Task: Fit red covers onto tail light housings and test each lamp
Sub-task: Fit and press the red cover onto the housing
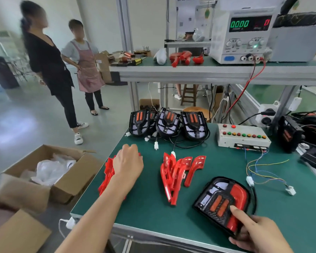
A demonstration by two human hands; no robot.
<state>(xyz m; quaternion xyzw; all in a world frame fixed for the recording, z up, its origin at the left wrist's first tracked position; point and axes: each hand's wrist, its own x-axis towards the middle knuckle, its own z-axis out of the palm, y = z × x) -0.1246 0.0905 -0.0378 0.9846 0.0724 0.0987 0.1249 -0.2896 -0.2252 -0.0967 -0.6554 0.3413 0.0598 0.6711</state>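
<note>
Two hands worked a green workbench (150, 207): the right hand (259, 234) gripped a tail light housing (221, 203) near the front edge, while the left hand (129, 161), fingers curled, reached into red covers (108, 172) at the left edge; whether it held one was unclear.

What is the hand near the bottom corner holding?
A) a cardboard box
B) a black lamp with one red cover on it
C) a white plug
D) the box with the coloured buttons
B: the right hand grips the black tail light housing by its near edge, thumb on top, and one red cover already sits on its right side.
</note>
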